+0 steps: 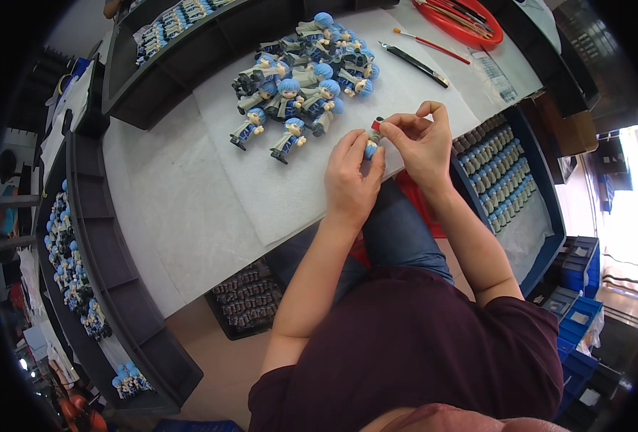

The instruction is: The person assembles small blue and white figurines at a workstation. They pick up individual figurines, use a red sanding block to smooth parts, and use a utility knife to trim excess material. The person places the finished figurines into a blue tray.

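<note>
A small blue-haired figurine (371, 148) is held head-down in the fingers of my left hand (351, 176), over the near edge of the worktable. My right hand (425, 147) pinches a small red piece (376, 125) at the figurine's upturned end, beside its dark feet. Whether the red piece is loose or fixed to the figurine, I cannot tell. Beyond my hands lies a heap of similar figurines (288, 90) with blue hair and grey capes. Two of them, one figurine (247, 129) and another figurine (288, 138), lie on the heap's near side.
A black-handled craft knife (416, 65) and a red paintbrush (434, 47) lie on the white sheet (240, 194). A red bowl (494, 34) of brushes stands at back right. Trays of figurines flank the table: a dark tray (110, 245) left, a blue tray (553, 216) right, a black tray (182, 72) behind.
</note>
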### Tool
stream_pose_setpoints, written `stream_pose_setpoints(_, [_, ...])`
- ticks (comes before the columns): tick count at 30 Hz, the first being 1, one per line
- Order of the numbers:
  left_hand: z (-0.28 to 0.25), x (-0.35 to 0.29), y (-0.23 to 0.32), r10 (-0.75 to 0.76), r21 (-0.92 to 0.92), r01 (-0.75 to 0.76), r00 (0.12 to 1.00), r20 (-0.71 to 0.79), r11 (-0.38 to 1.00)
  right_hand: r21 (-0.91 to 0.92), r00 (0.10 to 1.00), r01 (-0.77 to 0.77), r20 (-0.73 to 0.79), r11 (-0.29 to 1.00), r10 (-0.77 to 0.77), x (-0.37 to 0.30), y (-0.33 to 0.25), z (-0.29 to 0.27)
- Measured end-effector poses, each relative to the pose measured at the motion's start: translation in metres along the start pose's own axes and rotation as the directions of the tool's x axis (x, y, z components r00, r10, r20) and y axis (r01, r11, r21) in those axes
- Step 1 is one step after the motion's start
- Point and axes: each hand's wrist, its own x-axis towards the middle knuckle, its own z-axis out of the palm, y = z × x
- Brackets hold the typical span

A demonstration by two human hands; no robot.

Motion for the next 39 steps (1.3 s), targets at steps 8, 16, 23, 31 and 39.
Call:
stream_pose_setpoints(8, [0.000, -0.001, -0.003, 0.042, 0.025, -0.042, 0.999, -0.004, 0.999, -0.257, 0.984, 0.176, 0.043, 0.950, -0.170, -0.003, -0.008, 0.017])
stream_pose_setpoints(16, [-0.001, 0.000, 0.002, 0.023, 0.004, -0.023, 0.999, 0.022, 1.000, -0.289, 0.982, 0.187, 0.032, 0.939, -0.185, 0.000, -0.007, 0.017])
stream_pose_setpoints(23, [0.001, -0.002, -0.005, 0.097, 0.017, -0.097, 0.995, 0.008, 0.995, -0.346, 0.987, 0.159, 0.051, 0.925, -0.150, -0.001, -0.011, 0.014])
stream_pose_setpoints(31, [0.000, -0.001, -0.004, 0.089, 0.016, -0.089, 0.996, 0.019, 0.996, -0.344, 0.985, 0.170, 0.060, 0.923, -0.159, -0.002, -0.014, 0.015])
stream_pose_setpoints(39, [-0.002, -0.002, -0.002, 0.069, -0.010, -0.069, 0.997, 0.033, 0.998, -0.368, 0.986, 0.163, 0.086, 0.915, -0.141, -0.004, -0.013, 0.010])
